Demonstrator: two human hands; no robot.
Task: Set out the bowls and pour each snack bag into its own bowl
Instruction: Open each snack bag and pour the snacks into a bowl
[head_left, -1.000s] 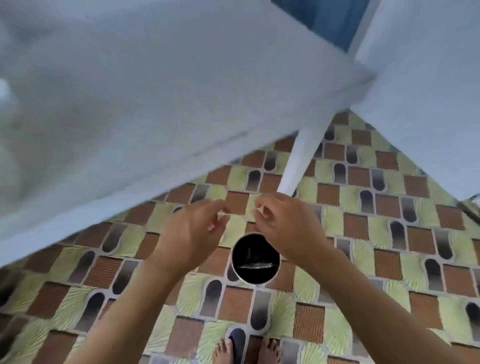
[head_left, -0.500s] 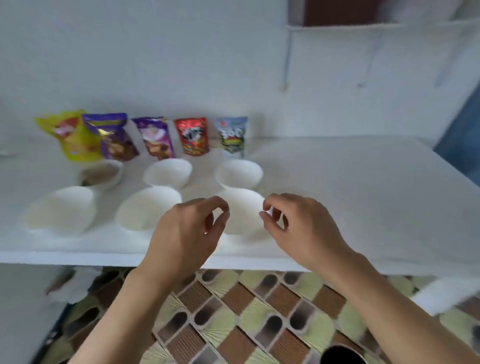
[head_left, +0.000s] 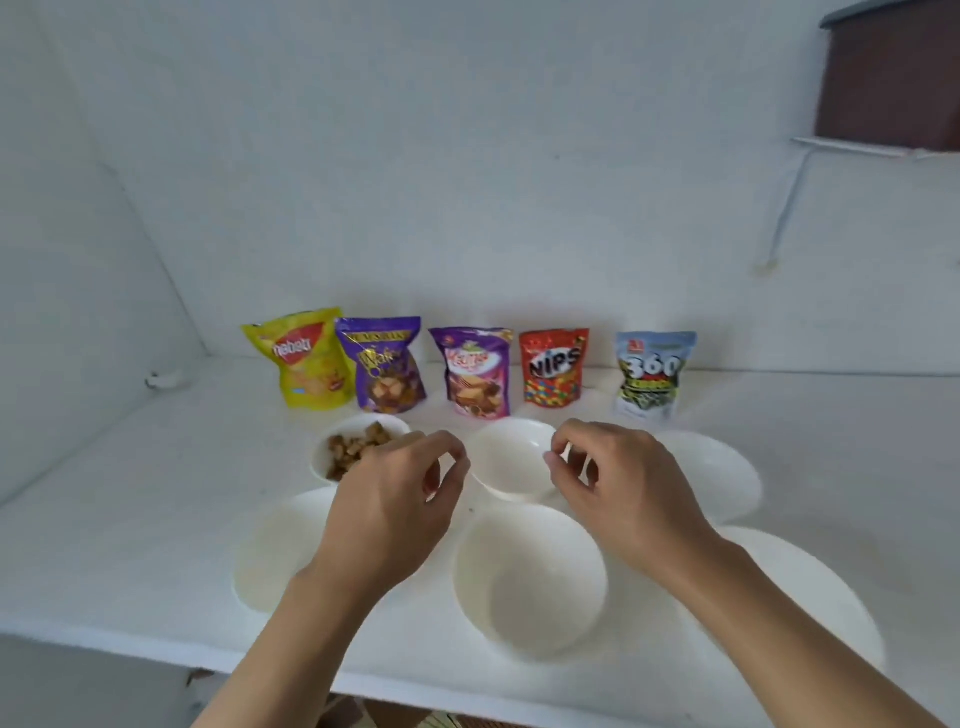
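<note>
Both hands hover over a white counter (head_left: 130, 519), wrists crossing its front edge; patterned floor (head_left: 395, 719) shows below that edge.

Left hand (head_left: 395, 514): fingers curled, thumb and forefinger tips nearly meeting; nothing visible between them. Right hand (head_left: 623, 499): same curl, thumb close to forefinger, nothing visible held.

Between the two hands, just beyond the fingertips, an empty small bowl (head_left: 511, 467); neither hand clearly touches its rim. Below the gap between the wrists, a larger empty bowl (head_left: 530, 582) near the counter's front edge. Beyond the left hand's knuckles, a small bowl (head_left: 319, 462) holding brown snack pieces (head_left: 358, 447); the hand hides its near side. Under and outside the left wrist, a wide bowl (head_left: 270, 561). Outside the right hand, another bowl (head_left: 717, 478); outside the right forearm, a large bowl (head_left: 810, 597) reaching towards the front edge.

Farther beyond both hands, five bags stand upright in a row near the back wall (head_left: 467, 182): yellow bag (head_left: 309, 358), purple bag (head_left: 384, 364), second purple bag (head_left: 475, 371), red NIPS bag (head_left: 553, 371), pale 360 bag (head_left: 652, 374).

Open counter lies far outside each hand; the left side ends at a side wall (head_left: 62, 260).
</note>
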